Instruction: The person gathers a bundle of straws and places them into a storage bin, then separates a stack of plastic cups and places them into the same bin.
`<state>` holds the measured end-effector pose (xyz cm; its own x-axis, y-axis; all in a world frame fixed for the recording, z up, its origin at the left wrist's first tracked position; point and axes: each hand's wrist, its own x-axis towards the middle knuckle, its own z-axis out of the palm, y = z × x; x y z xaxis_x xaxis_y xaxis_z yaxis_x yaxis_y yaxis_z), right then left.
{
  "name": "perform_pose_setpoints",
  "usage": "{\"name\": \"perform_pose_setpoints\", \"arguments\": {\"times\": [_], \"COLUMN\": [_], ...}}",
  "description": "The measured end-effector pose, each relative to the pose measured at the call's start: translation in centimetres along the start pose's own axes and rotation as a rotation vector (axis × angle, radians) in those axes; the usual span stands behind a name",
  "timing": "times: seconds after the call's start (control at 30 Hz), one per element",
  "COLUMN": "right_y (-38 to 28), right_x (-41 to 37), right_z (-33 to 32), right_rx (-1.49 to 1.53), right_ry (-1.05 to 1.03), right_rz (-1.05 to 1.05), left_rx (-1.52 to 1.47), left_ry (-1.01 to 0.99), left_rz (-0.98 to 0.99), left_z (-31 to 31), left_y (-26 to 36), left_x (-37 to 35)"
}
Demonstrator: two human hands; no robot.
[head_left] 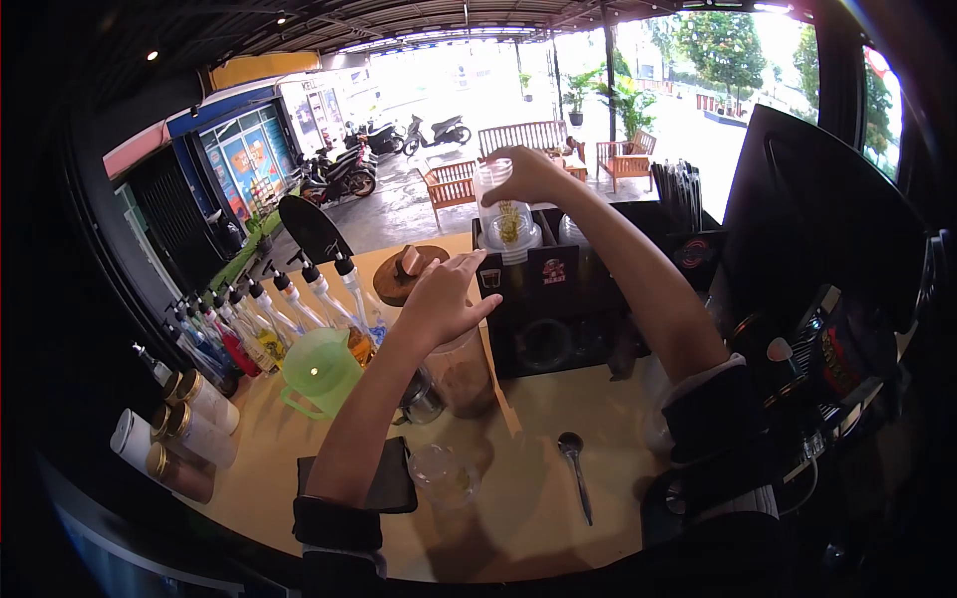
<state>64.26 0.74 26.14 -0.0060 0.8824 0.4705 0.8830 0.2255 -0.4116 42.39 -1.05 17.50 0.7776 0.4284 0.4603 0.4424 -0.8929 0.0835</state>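
Observation:
My right hand (528, 174) reaches far forward, thumb and fingers curved round the upper part of a clear plastic cup (492, 189). That cup rises from a stack of clear cups (510, 237) standing in a black organizer box (558, 309). My left hand (449, 299) is open, fingers stretched toward the box's left edge. Just below it stands a clear jar (465, 384) with brown contents, partly covered by the hand. Beside the jar is a small metal pitcher (422, 401), partly behind my left forearm. Nearer me, another clear cup (442, 472) is on the counter.
A dark spoon (575, 473) lies on the counter (538, 538); a black cloth (392, 478) is under my left forearm. Leftward are a green jug (321, 371), several pump bottles (289, 294), lidded jars (204, 429) and a round wooden lid (394, 284). Straws (680, 184) stand right of the box.

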Motion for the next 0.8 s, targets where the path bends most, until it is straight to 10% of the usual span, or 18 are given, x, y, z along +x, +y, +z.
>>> {"name": "perform_pose_setpoints", "arguments": {"times": [0.8], "right_y": [-0.6], "right_x": [-4.7], "right_z": [3.1], "right_rx": [-0.223], "right_ry": [-0.089], "right_rz": [0.011], "left_rx": [-0.124], "left_ry": [0.164], "left_rz": [0.106], "left_z": [-1.6], "left_y": [1.2], "left_x": [-3.4]}}
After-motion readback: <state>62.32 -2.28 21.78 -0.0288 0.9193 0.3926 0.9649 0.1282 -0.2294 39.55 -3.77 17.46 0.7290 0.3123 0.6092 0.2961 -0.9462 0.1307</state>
